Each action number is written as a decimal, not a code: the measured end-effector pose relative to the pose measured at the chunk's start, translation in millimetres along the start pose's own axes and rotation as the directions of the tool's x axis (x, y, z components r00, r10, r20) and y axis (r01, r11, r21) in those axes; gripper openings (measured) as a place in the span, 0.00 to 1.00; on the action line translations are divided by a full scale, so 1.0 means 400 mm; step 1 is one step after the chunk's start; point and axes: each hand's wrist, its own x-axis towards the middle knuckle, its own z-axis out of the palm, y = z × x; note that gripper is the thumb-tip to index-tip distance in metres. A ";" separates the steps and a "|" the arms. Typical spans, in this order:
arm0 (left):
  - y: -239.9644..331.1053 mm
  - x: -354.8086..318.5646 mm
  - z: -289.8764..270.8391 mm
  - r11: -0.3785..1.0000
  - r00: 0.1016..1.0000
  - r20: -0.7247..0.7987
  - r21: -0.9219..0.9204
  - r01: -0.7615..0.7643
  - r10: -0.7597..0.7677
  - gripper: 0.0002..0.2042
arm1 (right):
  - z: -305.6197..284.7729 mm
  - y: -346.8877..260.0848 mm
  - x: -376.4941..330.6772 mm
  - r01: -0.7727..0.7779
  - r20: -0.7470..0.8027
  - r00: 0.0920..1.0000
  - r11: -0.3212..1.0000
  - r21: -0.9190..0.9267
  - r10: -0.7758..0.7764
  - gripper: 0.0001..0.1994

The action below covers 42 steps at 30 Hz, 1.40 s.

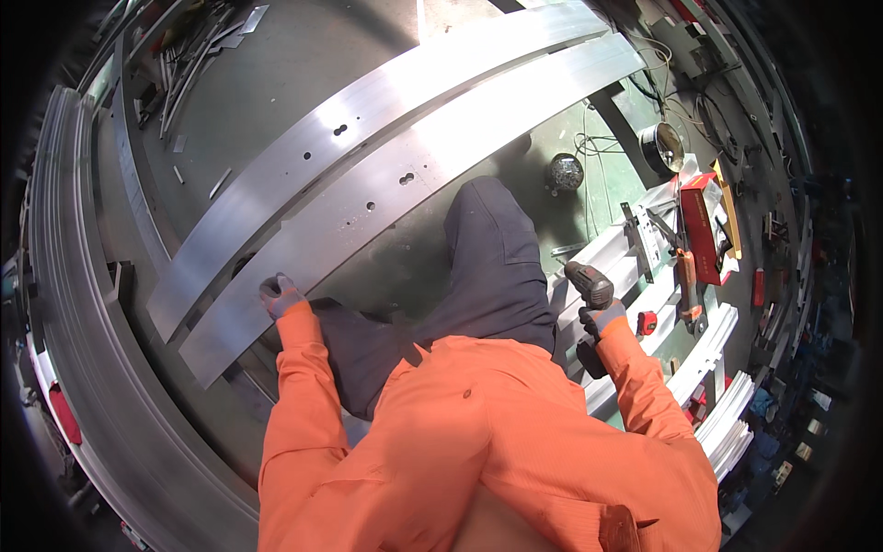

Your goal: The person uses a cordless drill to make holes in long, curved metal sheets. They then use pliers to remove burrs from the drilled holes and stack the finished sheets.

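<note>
Two long, flat aluminium profiles lie side by side in front of me. The nearer profile (317, 235) and the farther profile (267, 189) both have round holes and a keyhole-like cutout. My left hand (279, 296), in a grey glove, is at the near edge of the nearer profile, fingers curled together. Whatever may be between those fingers is too small to make out. Off to the right, my right hand (603, 318), also gloved, is wrapped round the grip of a dark cordless drill (590, 284), whose head points up and left. The drill is apart from the profiles.
Beside the drill are white profiles (708, 354), a red tape measure (647, 323), an orange-handled tool (687, 276) and a red box (701, 230). An open tin (661, 148) stands beyond. Long metal profiles (69, 230) are stacked at the left. Offcuts (221, 182) and cables (717, 124) lie on the floor.
</note>
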 end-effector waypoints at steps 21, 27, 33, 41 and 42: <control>0.050 -0.182 0.031 0.105 0.735 0.612 -0.743 0.661 -0.293 0.08 | 0.000 0.206 0.191 0.372 0.142 0.924 0.921 -0.114 -0.355 0.10; 0.062 -0.123 0.025 0.508 0.796 0.401 -0.617 0.600 -0.454 0.27 | -0.012 0.089 0.035 0.121 0.043 0.991 0.992 0.044 -0.123 0.13; 0.190 -0.120 0.010 0.714 0.770 0.411 -0.320 0.623 -0.488 0.43 | -0.021 0.023 0.006 0.189 0.007 0.981 0.967 0.170 -0.193 0.16; 0.258 -0.078 -0.006 0.799 0.751 0.407 -0.080 0.596 -0.520 0.47 | -0.015 0.120 0.011 0.406 0.068 0.911 0.914 0.019 -0.406 0.20; 0.261 -0.080 -0.005 0.798 0.749 0.409 -0.075 0.597 -0.522 0.47 | -0.010 0.137 0.014 0.442 0.048 0.896 0.897 0.014 -0.442 0.19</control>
